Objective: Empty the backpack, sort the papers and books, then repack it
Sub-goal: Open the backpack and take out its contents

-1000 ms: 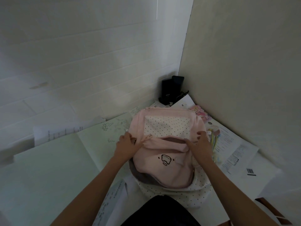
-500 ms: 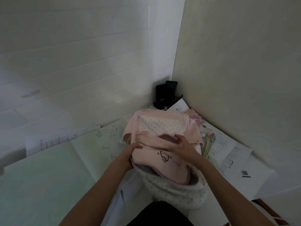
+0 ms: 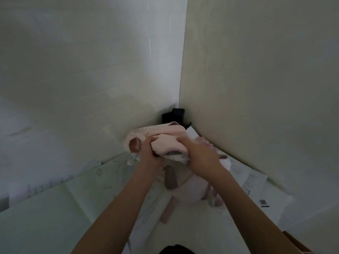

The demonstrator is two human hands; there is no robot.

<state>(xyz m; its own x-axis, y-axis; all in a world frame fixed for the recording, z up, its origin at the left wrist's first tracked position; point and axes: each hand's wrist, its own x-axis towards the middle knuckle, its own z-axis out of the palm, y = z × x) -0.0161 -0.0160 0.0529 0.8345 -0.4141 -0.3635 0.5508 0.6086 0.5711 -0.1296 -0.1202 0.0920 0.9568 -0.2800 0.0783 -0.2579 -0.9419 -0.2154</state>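
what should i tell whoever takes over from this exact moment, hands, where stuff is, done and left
Left hand: grips the pink backpack at its left side.
Right hand: grips the bunched fabric on the right.
The backpack is lifted off the table near the wall corner, crumpled, straps hanging below.
Papers and books lie spread on the table under and to the right of it; a black object stands in the corner.
Done: papers appear to be out of the bag; whether it is fully empty cannot be told.
Left: sort the papers and books, then repack.
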